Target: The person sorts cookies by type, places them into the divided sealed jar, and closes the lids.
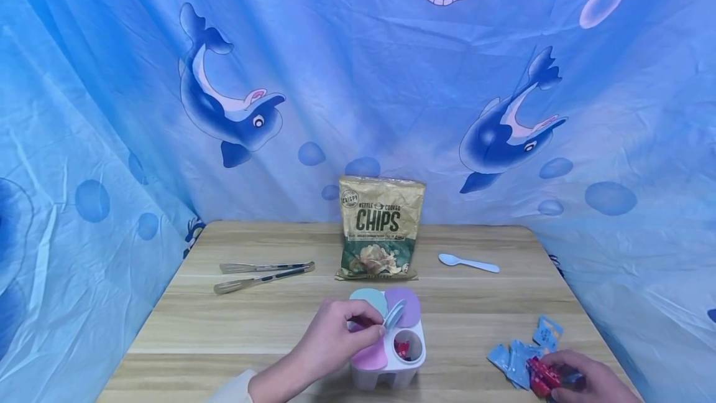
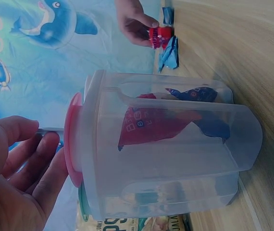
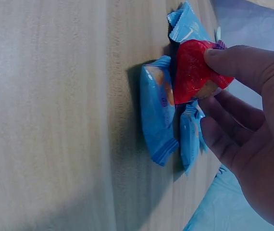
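Observation:
My left hand (image 1: 335,336) pinches a light blue round lid (image 1: 395,314), tilted up over a translucent four-part container (image 1: 386,380). Teal (image 1: 368,295), purple (image 1: 408,305) and pink (image 1: 370,358) lids cover the other compartments. In the uncovered front right one lies a red packet (image 1: 401,348). Through the wall, the left wrist view shows red (image 2: 149,126) and dark blue (image 2: 211,126) wrappers inside. Off to the right, my right hand (image 1: 595,379) pinches a small red snack packet (image 3: 191,72) between thumb and fingers, right at several blue packets (image 3: 157,110).
A bag of chips (image 1: 381,229) stands upright behind the container. Metal tongs (image 1: 263,277) lie at the left, spread apart. Back right is a white spoon (image 1: 468,262). A blue dolphin-print curtain (image 1: 358,79) hangs around the wooden table (image 1: 184,341).

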`<state>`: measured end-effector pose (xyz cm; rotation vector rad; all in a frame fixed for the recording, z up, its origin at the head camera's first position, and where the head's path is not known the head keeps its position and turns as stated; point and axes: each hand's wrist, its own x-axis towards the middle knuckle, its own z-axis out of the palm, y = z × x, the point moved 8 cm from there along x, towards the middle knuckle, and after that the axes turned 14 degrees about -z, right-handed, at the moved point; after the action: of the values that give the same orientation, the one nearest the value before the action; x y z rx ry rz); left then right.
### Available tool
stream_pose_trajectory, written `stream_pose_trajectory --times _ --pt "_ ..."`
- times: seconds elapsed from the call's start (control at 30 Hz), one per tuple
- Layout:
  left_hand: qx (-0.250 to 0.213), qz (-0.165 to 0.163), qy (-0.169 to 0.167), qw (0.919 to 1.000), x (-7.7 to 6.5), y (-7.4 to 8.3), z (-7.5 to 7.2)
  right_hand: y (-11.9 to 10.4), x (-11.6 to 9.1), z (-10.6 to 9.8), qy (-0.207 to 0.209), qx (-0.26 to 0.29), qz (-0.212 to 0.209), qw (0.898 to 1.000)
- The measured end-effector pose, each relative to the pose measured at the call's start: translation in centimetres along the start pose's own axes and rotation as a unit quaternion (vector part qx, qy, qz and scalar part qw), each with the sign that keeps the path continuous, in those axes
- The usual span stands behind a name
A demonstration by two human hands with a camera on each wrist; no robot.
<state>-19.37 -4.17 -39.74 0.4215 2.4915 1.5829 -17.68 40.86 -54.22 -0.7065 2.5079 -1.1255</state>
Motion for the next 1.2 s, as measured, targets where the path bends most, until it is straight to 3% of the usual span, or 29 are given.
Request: stream_pose_trajectory --times 0.13,0.33,0.47,0.67,0.83,0.97,1.2 --pt "-0.003 -0.001 -0.001 1.0000 0.0 0.0 0.0 -0.7 0.2 -0.6 0.011 -0.036 0.028 0.999" --pt "-0.003 -0.004 -0.003 1.0000 -0.1 0.0 0.0 -3.0 1.0 -1.9 0.035 -0.076 0.001 0.996" --pt "-0.001 -0.004 -0.003 1.0000 -0.1 0.0 0.0 -5.8 2.3 -2.4 0.063 -0.089 -0.057 0.992" --pt "0.002 -0.006 -0.001 1.0000 0.0 0.1 0.0 -10.8 4.7 -2.8 0.113 -0.119 -0.156 0.974" --pt "0.001 -0.006 -0.002 1.0000 0.0 0.1 0.0 -14.5 6.4 -2.7 0.120 -0.138 -0.187 0.965" --pt "-0.001 -0.006 -0.005 1.0000 0.0 0.0 0.0 -17.2 7.6 -2.5 0.129 -0.139 -0.239 0.952" --pt "-0.001 -0.006 -0.002 1.0000 0.0 -0.1 0.0 -20.7 9.4 -1.8 0.126 -0.124 -0.305 0.936"
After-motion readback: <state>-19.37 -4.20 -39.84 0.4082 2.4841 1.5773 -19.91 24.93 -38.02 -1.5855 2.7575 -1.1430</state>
